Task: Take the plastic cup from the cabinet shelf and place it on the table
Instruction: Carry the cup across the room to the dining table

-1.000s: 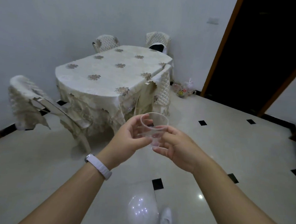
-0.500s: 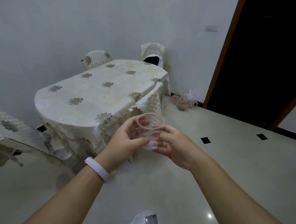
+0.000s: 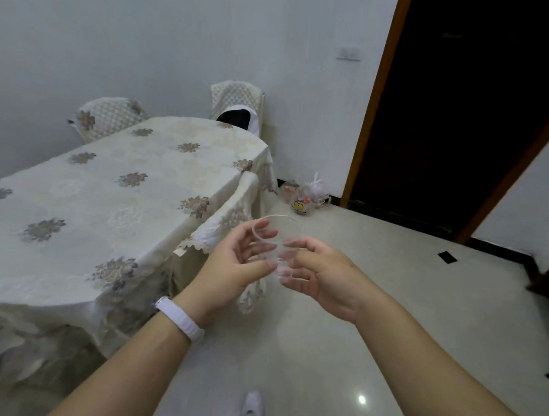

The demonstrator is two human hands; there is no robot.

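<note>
At left, table (image 3: pixel 84 202) now filling far more of view than a second ago; I am closing in, so placement coming soon. Left hand (image 3: pixel 234 269) curling round clear plastic cup (image 3: pixel 277 243), fingers (image 3: pixel 261 239) touching its left wall. Right hand (image 3: pixel 323 275) pinching cup's lower right side. Cup staying upright in air, just beside table corner, not yet over cloth.

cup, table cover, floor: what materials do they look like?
Cup: clear thin plastic, glossy; fingers and floor show through its wall. Table cover: woven fabric, likely cotton or polyester, cream with embroidered flowers and a lace-like hem; it drapes in folds. Floor: polished stone or ceramic tile, probably; it mirrors a light and has black inset squares.
</note>
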